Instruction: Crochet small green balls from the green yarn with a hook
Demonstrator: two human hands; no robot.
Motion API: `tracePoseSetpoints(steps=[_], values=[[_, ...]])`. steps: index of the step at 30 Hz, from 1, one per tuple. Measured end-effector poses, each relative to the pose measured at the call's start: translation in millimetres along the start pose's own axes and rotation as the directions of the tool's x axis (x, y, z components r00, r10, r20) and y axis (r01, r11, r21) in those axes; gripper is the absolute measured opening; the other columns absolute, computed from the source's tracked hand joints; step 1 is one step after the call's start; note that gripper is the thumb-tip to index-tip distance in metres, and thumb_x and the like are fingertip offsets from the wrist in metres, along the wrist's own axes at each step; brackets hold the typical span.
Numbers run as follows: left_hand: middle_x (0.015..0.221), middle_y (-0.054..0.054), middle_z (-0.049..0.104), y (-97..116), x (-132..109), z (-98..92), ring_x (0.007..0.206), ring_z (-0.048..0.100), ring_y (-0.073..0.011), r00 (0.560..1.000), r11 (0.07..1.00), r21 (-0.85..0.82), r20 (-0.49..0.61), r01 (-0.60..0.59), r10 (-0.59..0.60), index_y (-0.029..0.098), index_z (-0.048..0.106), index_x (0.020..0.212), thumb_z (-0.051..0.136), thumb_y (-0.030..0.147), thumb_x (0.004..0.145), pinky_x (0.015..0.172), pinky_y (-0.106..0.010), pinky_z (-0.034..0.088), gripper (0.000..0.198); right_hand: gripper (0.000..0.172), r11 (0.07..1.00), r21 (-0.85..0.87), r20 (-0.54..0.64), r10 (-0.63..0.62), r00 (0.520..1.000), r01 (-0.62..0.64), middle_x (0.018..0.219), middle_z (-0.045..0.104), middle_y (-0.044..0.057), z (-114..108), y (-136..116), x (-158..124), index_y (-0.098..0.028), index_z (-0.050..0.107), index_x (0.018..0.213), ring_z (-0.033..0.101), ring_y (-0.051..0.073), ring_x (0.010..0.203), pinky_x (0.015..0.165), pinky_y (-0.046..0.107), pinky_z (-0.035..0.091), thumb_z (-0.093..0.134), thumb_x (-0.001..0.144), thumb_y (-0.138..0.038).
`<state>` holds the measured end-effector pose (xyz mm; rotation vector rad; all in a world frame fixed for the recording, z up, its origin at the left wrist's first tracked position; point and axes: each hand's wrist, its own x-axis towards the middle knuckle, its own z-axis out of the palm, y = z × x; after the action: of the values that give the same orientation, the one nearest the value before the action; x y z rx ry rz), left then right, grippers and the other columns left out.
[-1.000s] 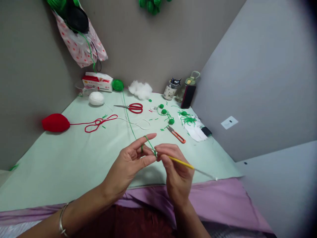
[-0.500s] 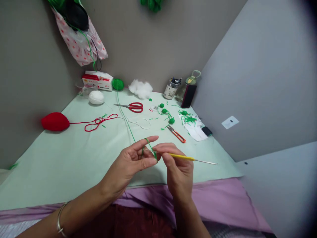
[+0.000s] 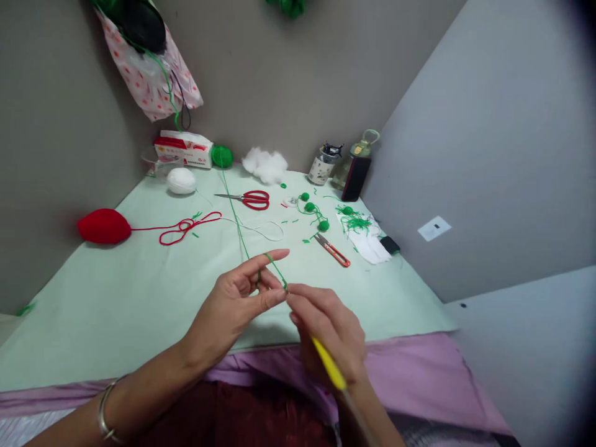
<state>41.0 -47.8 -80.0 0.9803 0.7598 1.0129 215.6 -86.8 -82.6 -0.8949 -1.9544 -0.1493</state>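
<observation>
My left hand pinches a small looped bit of green yarn between thumb and fingers, and the strand passes over its raised index finger. From there the strand runs back across the table to a green yarn ball. My right hand is closed around a crochet hook with a yellow handle; its rear end points down toward me and is blurred. Right fingertips meet the left ones at the green loop. The working tip of the hook is hidden there.
On the table lie red-handled scissors, thread snips, a red yarn ball, a white yarn ball, white stuffing and small green crocheted balls. A phone leans by a bottle.
The crochet hook has swung from nearly level to pointing steeply down toward me as my right hand turned. Both hands shifted slightly left.
</observation>
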Motion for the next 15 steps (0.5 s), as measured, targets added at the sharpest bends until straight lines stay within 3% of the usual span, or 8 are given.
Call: tracePoseSetpoints(steps=[3, 5, 7, 9, 11, 13, 15], values=[[0.076, 0.004, 0.066, -0.9, 0.9, 2.6, 0.075, 0.058, -0.0096, 0.987, 0.961, -0.231, 0.084, 0.152, -0.136, 0.027, 0.075, 0.13, 0.09, 0.03, 0.079, 0.079, -0.022, 0.047, 0.052, 0.033, 0.989, -0.13, -0.016, -0.068, 0.998, 0.065, 0.112, 0.075, 0.012, 4.9, 0.4, -2.4, -0.018, 0.071, 0.125, 0.073, 0.021, 0.101, 0.083, 0.032, 0.064, 0.058, 0.097, -0.006], [0.079, 0.002, 0.067, -0.6, 2.3, 3.5, 0.076, 0.06, -0.0099, 0.957, 0.892, -0.353, 0.157, 0.284, -0.243, 0.022, 0.077, 0.125, 0.092, 0.03, 0.076, 0.084, -0.025, 0.05, 0.052, 0.031, 0.999, -0.035, -0.077, 0.033, 0.996, -0.035, 0.11, 0.073, 0.01, 6.3, 0.6, -3.6, -0.022, 0.072, 0.123, 0.072, 0.02, 0.099, 0.082, 0.032, 0.063, 0.058, 0.098, -0.009], [0.081, 0.001, 0.067, -0.1, 3.4, 4.3, 0.075, 0.06, -0.0095, 0.943, 0.858, -0.391, 0.171, 0.332, -0.287, 0.02, 0.078, 0.122, 0.091, 0.027, 0.076, 0.09, -0.028, 0.052, 0.048, 0.026, 0.963, 0.184, -0.148, 0.226, 0.963, -0.197, 0.102, 0.073, 0.006, 6.6, 0.8, -3.7, -0.024, 0.073, 0.117, 0.071, 0.018, 0.09, 0.076, 0.032, 0.062, 0.056, 0.1, -0.012], [0.079, 0.002, 0.065, -0.2, 3.3, 5.6, 0.075, 0.059, -0.0093, 0.961, 0.884, -0.377, 0.119, 0.275, -0.248, 0.021, 0.079, 0.12, 0.089, 0.024, 0.079, 0.093, -0.03, 0.051, 0.042, 0.024, 0.837, 0.439, -0.156, 0.428, 0.89, -0.326, 0.092, 0.072, 0.003, 7.7, 1.6, -2.1, -0.025, 0.074, 0.107, 0.068, 0.015, 0.077, 0.07, 0.031, 0.06, 0.053, 0.102, -0.014], [0.08, 0.002, 0.066, -1.2, 1.9, 7.6, 0.08, 0.062, -0.0112, 0.98, 0.919, -0.341, 0.086, 0.196, -0.177, 0.023, 0.08, 0.117, 0.087, 0.023, 0.08, 0.095, -0.031, 0.05, 0.037, 0.022, 0.697, 0.611, -0.098, 0.536, 0.839, -0.374, 0.09, 0.072, 0.002, 10.4, 3.1, 0.2, -0.025, 0.075, 0.101, 0.066, 0.014, 0.072, 0.066, 0.03, 0.058, 0.054, 0.103, -0.017], [0.086, 0.001, 0.07, -3.2, 0.1, 9.2, 0.088, 0.064, -0.0135, 0.989, 0.945, -0.294, 0.084, 0.141, -0.121, 0.025, 0.081, 0.114, 0.087, 0.024, 0.081, 0.096, -0.03, 0.049, 0.034, 0.019, 0.639, 0.668, -0.045, 0.548, 0.835, -0.382, 0.094, 0.075, 0.003, 13.5, 4.6, 2.2, -0.026, 0.077, 0.1, 0.068, 0.015, 0.075, 0.067, 0.03, 0.059, 0.059, 0.101, -0.019], [0.087, 0.001, 0.071, -5.5, -1.1, 9.7, 0.089, 0.063, -0.013, 0.993, 0.97, -0.221, 0.078, 0.099, -0.084, 0.027, 0.082, 0.113, 0.086, 0.025, 0.082, 0.09, -0.026, 0.047, 0.032, 0.019, 0.657, 0.654, -0.053, 0.535, 0.843, -0.375, 0.096, 0.077, 0.003, 15.4, 5.0, 2.2, -0.026, 0.078, 0.102, 0.069, 0.015, 0.076, 0.068, 0.03, 0.06, 0.061, 0.1, -0.018]])
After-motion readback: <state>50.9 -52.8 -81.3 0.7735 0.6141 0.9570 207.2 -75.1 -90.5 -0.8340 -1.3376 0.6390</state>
